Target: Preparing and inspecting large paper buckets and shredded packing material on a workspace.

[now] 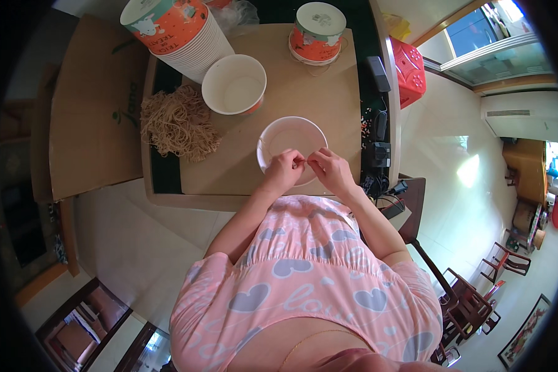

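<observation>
A white paper bucket (292,131) stands upright near the table's front edge, its open mouth facing up. Over its near rim, my left hand (284,170) and my right hand (332,170) meet with pinched fingertips. Whatever lies between them is too small to make out. A second open paper bucket (234,85), white inside with some orange outside, sits farther back to the left. Beside it spreads a tangled heap of tan strings (180,123). At the back right, a lidded-looking orange and green bucket (317,44) has thin string loops around its lower end.
A tall nested stack of printed paper buckets (183,46) leans at the back left. Cardboard (226,170) covers the tabletop. A large carton (96,111) stands left of the table. Black power adapters (378,155) and cables line the right edge, near a red plastic stool (408,73).
</observation>
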